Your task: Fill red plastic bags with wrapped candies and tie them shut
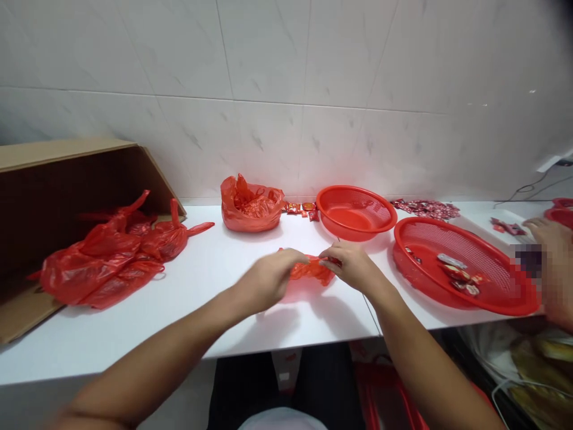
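Observation:
A thin red plastic bag [308, 272] is held up between my two hands, just above the white table. My left hand [273, 275] has its fingers closed on the bag's left side. On the opposite side, my right hand [351, 263] pinches the bag's edge between thumb and fingers. What the bag contains, if anything, I cannot make out. Beyond my hands stands a larger open red bag [250, 218] with crumpled red plastic inside. Right of it is a red plastic basket [356, 233], and several small red packets [299, 209] lie between the two.
A cardboard box [150, 173] lies on its side at the left, with several knotted red bags [111, 251] at its mouth. At right, a bigger red basket [465, 263] holds a few small packets. Pink packets [427, 209] lie behind it. Another person's hand [555, 257] is at the far right.

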### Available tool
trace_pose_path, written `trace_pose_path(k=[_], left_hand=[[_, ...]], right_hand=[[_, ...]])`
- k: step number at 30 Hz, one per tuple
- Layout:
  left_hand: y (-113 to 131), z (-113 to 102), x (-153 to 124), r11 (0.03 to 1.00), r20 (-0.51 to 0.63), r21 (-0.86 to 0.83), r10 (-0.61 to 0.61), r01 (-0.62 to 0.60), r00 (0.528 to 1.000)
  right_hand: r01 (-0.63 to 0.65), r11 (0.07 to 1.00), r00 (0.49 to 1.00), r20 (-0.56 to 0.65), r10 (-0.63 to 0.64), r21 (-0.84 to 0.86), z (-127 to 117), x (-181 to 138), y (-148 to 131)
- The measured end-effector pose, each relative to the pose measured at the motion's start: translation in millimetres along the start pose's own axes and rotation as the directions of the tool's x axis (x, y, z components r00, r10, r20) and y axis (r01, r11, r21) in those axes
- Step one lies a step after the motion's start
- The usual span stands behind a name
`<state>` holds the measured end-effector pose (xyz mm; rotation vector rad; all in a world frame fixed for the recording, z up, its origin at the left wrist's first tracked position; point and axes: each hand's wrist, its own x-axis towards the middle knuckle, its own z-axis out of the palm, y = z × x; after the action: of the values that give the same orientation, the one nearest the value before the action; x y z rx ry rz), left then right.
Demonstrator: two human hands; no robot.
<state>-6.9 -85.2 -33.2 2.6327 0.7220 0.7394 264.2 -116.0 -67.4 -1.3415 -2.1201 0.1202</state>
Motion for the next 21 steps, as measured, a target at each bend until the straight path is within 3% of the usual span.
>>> trace_pose_path(k=[3,6,9,13,15,18,21], left_hand=[[1.8,61.6,19.6,0.989,0.300,0.127,-0.114,0.079,0.947],[-7.8,102.8,31.0,0.921,0.413,0.347,-0.317,0.174,0.854],[-14.5,113.9,41.2,0.872,0.400,0.439,-0.404,0.214,0.823],[-14.2,96.9,60.8,0.794,0.346,0.549,-0.501,0.262,0.793],[-5.2,87.2,69.2,0.782,0.269,0.573,-0.463,0.247,0.844],[22.3,93.2,70.3,0.896,0.174,0.430,-0.199,0.108,0.964],[50.5,128.0,59.2,0.987,0.222,0.159,-0.024,-0.012,0.975]], right_hand=[[0.025,0.999,0.999,-0.023,-0.026,-0.031,-2.5,-9.9,0.1],[0.003,0.998,0.999,-0.050,-0.007,-0.067,-14.5,-25.2,4.6],[-0.034,0.993,0.999,-0.041,0.030,-0.112,-31.3,-42.7,11.6],[-0.120,0.975,0.992,0.013,0.125,-0.185,-51.6,-62.1,20.5],[-0.150,0.969,0.988,0.003,0.153,-0.196,-58.6,-67.7,22.4],[-0.152,0.977,0.988,-0.028,0.150,-0.148,-65.4,-69.9,20.2],[-0.139,0.985,0.989,-0.068,0.132,-0.106,-70.0,-70.1,14.6]])
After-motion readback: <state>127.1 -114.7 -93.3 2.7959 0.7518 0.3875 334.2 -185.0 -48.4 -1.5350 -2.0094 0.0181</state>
